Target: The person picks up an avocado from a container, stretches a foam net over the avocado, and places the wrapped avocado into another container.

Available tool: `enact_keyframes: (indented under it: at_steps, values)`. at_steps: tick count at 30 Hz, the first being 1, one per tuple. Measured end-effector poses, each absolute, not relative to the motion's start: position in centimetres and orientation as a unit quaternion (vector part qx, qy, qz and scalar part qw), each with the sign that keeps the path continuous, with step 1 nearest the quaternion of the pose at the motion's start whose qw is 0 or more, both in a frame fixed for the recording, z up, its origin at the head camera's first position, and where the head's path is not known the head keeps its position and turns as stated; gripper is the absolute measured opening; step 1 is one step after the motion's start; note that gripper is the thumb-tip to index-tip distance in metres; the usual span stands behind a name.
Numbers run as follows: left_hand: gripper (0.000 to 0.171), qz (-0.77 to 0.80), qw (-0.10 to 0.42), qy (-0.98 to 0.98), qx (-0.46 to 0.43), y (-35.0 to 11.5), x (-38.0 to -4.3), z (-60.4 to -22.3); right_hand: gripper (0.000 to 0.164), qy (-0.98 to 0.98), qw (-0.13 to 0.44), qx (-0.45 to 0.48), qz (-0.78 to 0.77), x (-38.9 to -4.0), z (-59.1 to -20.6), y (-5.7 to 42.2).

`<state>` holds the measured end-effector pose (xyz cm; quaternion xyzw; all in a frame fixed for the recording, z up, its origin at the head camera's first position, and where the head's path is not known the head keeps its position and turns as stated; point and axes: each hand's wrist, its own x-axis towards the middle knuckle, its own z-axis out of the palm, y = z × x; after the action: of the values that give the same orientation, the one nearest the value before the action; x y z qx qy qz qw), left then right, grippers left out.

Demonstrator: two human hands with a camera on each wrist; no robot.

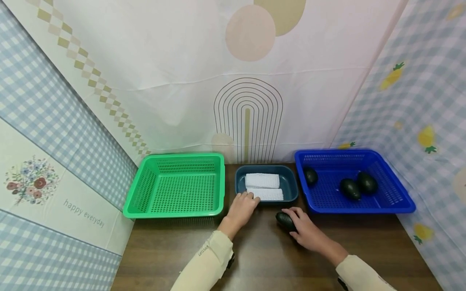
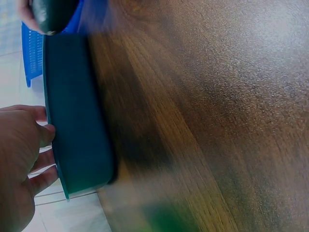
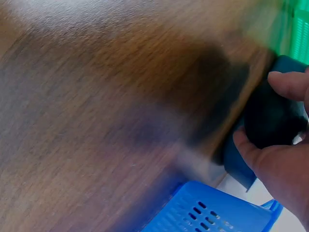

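Observation:
In the head view my right hand (image 1: 309, 232) grips a dark avocado (image 1: 285, 221), raised in front of the small dark teal tray (image 1: 296, 190). The right wrist view shows the thumb and a finger around this avocado (image 3: 270, 116). My left hand (image 1: 243, 208) is at the tray's front rim, its fingers over the edge by the nearer of two white foam net sleeves (image 1: 264, 195). Its spread fingers reach past the rim in the left wrist view, where the tray wall (image 2: 79, 121) hides their tips. The other foam sleeve (image 1: 262, 180) lies behind.
A green basket (image 1: 174, 216) stands to the left of the tray. On the right, a blue basket (image 1: 364, 208) holds three avocados: one (image 1: 310, 176) by its left wall and two (image 1: 358, 186) side by side. All stand on a brown wooden table (image 1: 255, 258) before a fabric backdrop (image 1: 174, 109).

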<state>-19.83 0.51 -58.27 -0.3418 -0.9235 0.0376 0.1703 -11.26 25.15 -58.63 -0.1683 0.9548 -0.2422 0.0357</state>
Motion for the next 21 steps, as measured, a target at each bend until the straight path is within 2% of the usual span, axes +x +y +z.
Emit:
enact_keyframes:
  at_steps: [14,21]
  values:
    - [0.017,0.024,0.180,-0.923,-0.341,0.6,-19.8,-58.3,0.074,0.949,0.119,-0.149,-0.252,-11.6,-59.5,25.6]
    - [0.017,0.022,0.184,-0.922,-0.341,0.6,-19.8,-58.3,0.077,0.949,0.132,-0.138,-0.250,-11.8,-59.8,25.5]
